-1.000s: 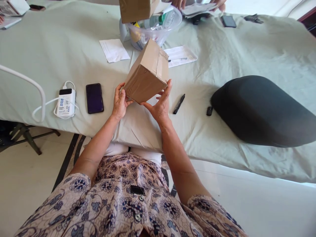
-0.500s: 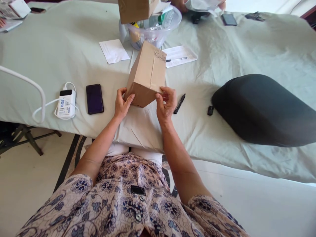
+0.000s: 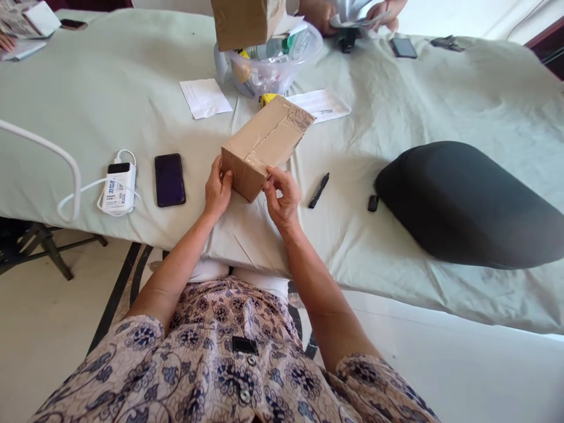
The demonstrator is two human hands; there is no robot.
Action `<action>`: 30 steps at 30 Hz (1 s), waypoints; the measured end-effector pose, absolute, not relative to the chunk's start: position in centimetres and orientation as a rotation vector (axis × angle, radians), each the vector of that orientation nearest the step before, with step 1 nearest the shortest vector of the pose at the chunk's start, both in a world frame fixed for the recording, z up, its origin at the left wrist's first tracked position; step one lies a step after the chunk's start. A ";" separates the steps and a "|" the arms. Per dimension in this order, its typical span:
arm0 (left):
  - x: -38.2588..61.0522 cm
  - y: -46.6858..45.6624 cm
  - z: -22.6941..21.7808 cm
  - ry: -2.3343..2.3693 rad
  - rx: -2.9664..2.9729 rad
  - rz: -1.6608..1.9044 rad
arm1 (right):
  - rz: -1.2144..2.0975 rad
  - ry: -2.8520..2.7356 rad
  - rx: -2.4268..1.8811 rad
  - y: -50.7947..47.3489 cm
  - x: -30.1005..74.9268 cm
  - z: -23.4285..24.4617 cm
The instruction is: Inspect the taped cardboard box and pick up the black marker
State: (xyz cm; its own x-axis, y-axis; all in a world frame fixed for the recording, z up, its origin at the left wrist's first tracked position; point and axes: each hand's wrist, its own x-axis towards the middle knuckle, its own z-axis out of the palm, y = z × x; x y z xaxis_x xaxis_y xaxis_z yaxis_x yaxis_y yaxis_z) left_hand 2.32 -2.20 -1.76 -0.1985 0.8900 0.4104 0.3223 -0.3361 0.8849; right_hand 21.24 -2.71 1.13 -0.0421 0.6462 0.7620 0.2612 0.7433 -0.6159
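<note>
Between my hands is a brown cardboard box [image 3: 268, 135], tilted, with clear tape along the seam of its upper face. My left hand [image 3: 218, 191] grips its near left corner, thumb on the near end. At the near right corner, my right hand [image 3: 282, 197] pinches the edge between thumb and fingers. The underside of the box is hidden. A black marker [image 3: 319, 190] lies on the cloth to the right of my right hand. Left of my left hand rests a dark smartphone [image 3: 170, 180]. Just past the box's far end shows a yellow tape measure [image 3: 267, 98], partly covered.
A clear plastic basin [image 3: 275, 73] holds bottles and other items, with another cardboard box [image 3: 244, 26] above it. White papers [image 3: 205, 98] lie nearby. A power bank [image 3: 118, 188] with a cable is at left, a large black cushion-like object [image 3: 471, 205] at right. Another person's hands [image 3: 324, 16] are across the table.
The box has turned clockwise, its far end swinging right, which uncovers the yellow tape measure. My right hand has shifted left with the near corner. The other person's hands show more.
</note>
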 end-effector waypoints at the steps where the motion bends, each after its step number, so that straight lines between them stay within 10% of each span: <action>1: 2.4 -2.2 -1.8 1.373 1.643 1.607 | 0.370 -1.644 -0.741 -2.8 21.2 1.2; 30: 0.1 -2.3 -0.4 1.118 2.087 1.751 | 0.252 -1.293 -1.182 0.5 25.6 0.5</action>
State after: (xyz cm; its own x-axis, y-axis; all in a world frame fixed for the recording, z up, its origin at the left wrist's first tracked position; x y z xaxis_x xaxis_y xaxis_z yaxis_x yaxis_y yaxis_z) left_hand 0.06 -2.28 -0.39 0.0143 0.6490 0.7607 0.4166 -0.6954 0.5855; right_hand 25.64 0.49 0.52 0.3360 0.7241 0.6023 0.4449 0.4417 -0.7791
